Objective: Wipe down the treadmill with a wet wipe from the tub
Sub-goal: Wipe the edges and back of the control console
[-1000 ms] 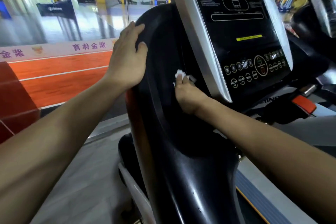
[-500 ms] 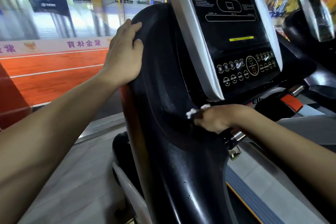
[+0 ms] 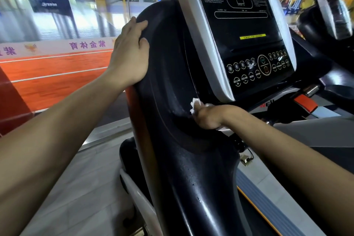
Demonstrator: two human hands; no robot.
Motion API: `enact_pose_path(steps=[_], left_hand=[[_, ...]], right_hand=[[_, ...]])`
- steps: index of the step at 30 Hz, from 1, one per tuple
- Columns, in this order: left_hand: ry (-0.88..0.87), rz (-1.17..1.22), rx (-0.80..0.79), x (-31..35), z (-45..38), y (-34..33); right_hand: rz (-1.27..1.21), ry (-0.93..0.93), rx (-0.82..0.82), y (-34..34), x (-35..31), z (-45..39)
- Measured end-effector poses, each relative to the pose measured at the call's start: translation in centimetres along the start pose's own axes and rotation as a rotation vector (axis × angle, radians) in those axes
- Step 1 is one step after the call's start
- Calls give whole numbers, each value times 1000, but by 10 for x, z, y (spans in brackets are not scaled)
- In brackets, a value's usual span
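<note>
I saw the treadmill (image 3: 183, 159) very close in front of the camera, with its black side shell filling the middle of the view. My left hand (image 3: 128, 57) lay on the upper left edge of this shell. Its fingers were quite straight and spread over the rounded edge, the thumb on the inner side, so the hand rested there relaxed and did not clench anything.

My right hand (image 3: 207, 116) was lower, at the curved hollow of the shell, just under the bottom corner of the console (image 3: 241, 30). The fingers were curled and they grasped a white wet wipe (image 3: 195, 104). Only a small crumpled part of the wipe stuck out above the knuckles, and it touched the black plastic beside the silver frame of the console. I could not tell how much of the wipe was inside the hand.

The console was tilted, with a dark screen, a yellow strip and rows of round buttons (image 3: 258, 69) in its lower part. To the right there was an orange tab (image 3: 304, 103) below the console. Beyond the glass on the left I saw an orange floor (image 3: 57, 74) with white lines and a white banner (image 3: 57, 47) with purple characters. The tub was not visible to me.
</note>
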State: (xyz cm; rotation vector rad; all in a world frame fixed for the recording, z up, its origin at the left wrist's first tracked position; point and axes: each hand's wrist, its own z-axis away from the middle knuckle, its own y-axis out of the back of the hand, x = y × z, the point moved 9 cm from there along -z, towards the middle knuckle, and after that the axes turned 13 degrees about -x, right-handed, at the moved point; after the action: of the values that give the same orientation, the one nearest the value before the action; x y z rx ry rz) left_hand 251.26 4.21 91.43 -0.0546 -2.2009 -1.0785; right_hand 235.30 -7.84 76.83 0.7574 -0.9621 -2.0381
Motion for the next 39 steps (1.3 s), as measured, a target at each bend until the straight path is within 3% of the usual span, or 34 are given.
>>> enact_pose_path(steps=[2,8,15,17,21,26,30,32,35,39], left_hand=[[-14,24,-7,-1,0,0],[-24,94,-14,-2,0,-1],[-4,454,99,-19,10,3],[-20,493,105,-30,7,8],[-85,438,-34,-45,-2,19],[-83,434,-61,-58,-1,34],[-47,431,-122,-61,10,31],[46,559,-115,-67,18,25],[123,621,-73,-75,28,23],[86,478,-44,-66,28,27]], right_hand=[[16,43,63,4,0,6],[-199,244,-19,-9,-21,69],[-603,681,317,-15,-63,139],[-568,725,430,-18,-73,144],[-519,780,545,-4,-99,128],[-227,570,738,73,-142,81],[-88,347,715,147,-166,42],[-73,246,688,167,-170,33],[10,189,650,149,-177,38],[25,380,652,61,-168,87]])
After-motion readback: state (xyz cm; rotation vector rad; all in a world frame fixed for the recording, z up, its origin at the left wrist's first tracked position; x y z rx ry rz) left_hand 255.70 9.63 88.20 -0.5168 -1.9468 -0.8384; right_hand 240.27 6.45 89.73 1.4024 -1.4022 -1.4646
